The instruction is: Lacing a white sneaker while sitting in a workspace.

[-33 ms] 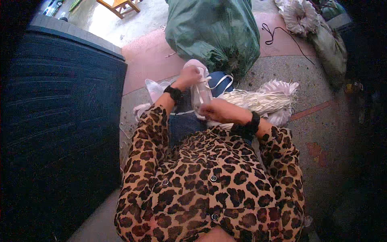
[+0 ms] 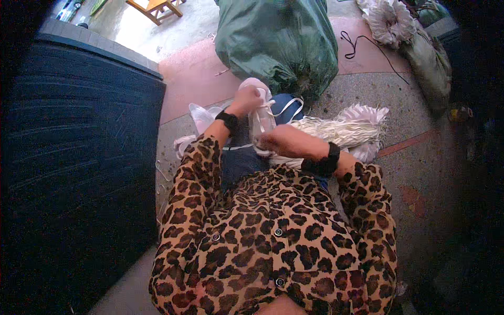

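A pale pinkish-white shoe (image 2: 264, 121) with white laces lies lengthwise over my lap, its rounded end pointing away from me. My left hand (image 2: 249, 101) is closed around its far part. At the near end my right hand (image 2: 281, 140) has its fingers drawn together against the shoe; what they pinch is hidden. A loose white lace (image 2: 291, 106) loops out to the right over my blue-clad knee. Beside my right hand lies a thick bundle of cream-white laces (image 2: 336, 131). Left of my left wrist are more pale shoe pieces (image 2: 202, 118), partly hidden by my arm.
A large green sack (image 2: 275, 42) stands just ahead of my knees. A dark blue panel (image 2: 84, 131) rises along the left. At the far right sit a greyish sack (image 2: 430, 68) and a black cord (image 2: 375, 42). A wooden stool (image 2: 155, 8) stands at the far left.
My right hand has turned and shifted slightly at the shoe's near end. My left hand keeps its hold, with its wrist moved a little to the right.
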Demonstrator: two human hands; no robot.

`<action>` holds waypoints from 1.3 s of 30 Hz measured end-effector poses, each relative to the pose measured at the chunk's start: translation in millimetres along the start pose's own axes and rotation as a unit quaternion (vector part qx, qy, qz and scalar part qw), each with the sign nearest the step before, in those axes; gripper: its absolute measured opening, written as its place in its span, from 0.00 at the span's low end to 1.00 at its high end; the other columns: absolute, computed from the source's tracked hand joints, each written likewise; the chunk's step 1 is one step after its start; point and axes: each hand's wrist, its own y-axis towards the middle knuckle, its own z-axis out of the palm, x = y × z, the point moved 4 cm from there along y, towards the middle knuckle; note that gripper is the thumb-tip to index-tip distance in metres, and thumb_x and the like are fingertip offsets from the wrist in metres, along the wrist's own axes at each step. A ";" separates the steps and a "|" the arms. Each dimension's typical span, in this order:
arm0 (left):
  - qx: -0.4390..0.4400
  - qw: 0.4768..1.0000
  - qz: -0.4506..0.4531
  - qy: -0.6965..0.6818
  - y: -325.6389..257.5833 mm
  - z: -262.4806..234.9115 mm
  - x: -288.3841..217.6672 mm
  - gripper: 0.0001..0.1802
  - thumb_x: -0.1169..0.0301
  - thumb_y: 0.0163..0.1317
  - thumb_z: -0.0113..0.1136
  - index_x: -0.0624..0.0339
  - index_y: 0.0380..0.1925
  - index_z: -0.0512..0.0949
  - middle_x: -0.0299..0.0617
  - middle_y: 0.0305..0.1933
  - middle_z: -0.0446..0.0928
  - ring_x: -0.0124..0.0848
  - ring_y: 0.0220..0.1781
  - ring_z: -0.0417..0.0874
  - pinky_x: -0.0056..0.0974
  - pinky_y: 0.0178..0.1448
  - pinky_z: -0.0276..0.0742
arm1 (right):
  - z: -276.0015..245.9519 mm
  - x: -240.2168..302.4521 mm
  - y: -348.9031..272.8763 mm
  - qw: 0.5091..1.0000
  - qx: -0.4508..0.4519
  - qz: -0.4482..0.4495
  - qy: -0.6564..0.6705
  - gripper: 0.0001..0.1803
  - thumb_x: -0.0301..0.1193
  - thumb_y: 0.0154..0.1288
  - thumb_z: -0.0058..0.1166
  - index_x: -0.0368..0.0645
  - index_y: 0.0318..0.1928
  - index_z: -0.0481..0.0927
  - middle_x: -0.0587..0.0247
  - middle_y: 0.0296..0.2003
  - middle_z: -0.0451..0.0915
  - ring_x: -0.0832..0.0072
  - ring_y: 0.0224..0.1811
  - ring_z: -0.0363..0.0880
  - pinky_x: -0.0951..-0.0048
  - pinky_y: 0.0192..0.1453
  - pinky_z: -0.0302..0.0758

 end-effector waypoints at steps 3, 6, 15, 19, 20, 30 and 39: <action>0.018 1.000 0.020 0.015 24.5 18.7 27.3 0.16 0.61 0.48 0.63 0.64 0.27 0.84 0.55 0.32 0.82 0.47 0.35 0.83 0.45 0.42 0.76 | -75.4 44.8 1.7 0.983 -0.060 -0.027 -0.173 0.10 0.24 0.58 0.51 0.47 0.40 0.78 0.49 0.27 0.79 0.52 0.33 0.82 0.53 0.36 0.77; 0.019 0.993 0.045 -0.106 46.2 -9.2 152.7 0.15 0.62 0.44 0.65 0.63 0.25 0.85 0.53 0.29 0.82 0.46 0.33 0.83 0.44 0.41 0.77 | -186.8 154.1 11.2 0.892 -0.273 -0.338 -0.126 0.12 0.25 0.57 0.55 0.45 0.43 0.80 0.53 0.28 0.83 0.57 0.31 0.85 0.58 0.33 0.80; 0.026 0.998 0.054 -0.014 32.4 -20.9 23.7 0.13 0.65 0.46 0.64 0.62 0.29 0.85 0.49 0.24 0.81 0.37 0.27 0.82 0.41 0.35 0.76 | -326.2 174.9 -19.8 0.830 -0.474 -0.293 -0.005 0.10 0.29 0.63 0.53 0.41 0.43 0.82 0.56 0.34 0.84 0.67 0.36 0.83 0.68 0.45 0.78; 0.051 0.990 -0.023 -0.129 16.2 -10.1 52.0 0.15 0.61 0.52 0.63 0.63 0.30 0.85 0.50 0.26 0.82 0.38 0.30 0.83 0.40 0.37 0.77 | -330.5 166.9 -29.0 0.831 -0.485 -0.273 0.008 0.12 0.32 0.65 0.52 0.39 0.44 0.81 0.56 0.35 0.84 0.67 0.38 0.84 0.68 0.47 0.78; 0.051 0.992 -0.040 -0.109 2.1 -15.7 56.7 0.15 0.61 0.53 0.63 0.64 0.30 0.85 0.50 0.27 0.82 0.38 0.30 0.83 0.40 0.38 0.78 | -332.3 164.6 -33.4 0.830 -0.489 -0.269 0.010 0.13 0.32 0.65 0.52 0.39 0.45 0.81 0.56 0.36 0.84 0.67 0.38 0.84 0.68 0.48 0.78; 0.122 0.987 0.021 0.100 -49.4 -13.1 28.8 0.16 0.64 0.60 0.58 0.66 0.38 0.82 0.50 0.36 0.84 0.39 0.38 0.84 0.43 0.47 0.79 | -387.6 161.3 -68.7 0.781 -0.557 -0.245 -0.140 0.19 0.39 0.70 0.48 0.35 0.48 0.80 0.55 0.38 0.85 0.68 0.42 0.84 0.66 0.55 0.77; 0.171 0.909 0.252 -0.285 -85.4 -139.5 -234.2 0.17 0.62 0.71 0.51 0.67 0.44 0.78 0.42 0.37 0.81 0.32 0.39 0.81 0.39 0.47 0.78 | -388.6 162.4 -59.2 0.800 -0.480 -0.274 0.232 0.14 0.31 0.71 0.52 0.31 0.49 0.78 0.53 0.35 0.84 0.67 0.38 0.84 0.66 0.51 0.80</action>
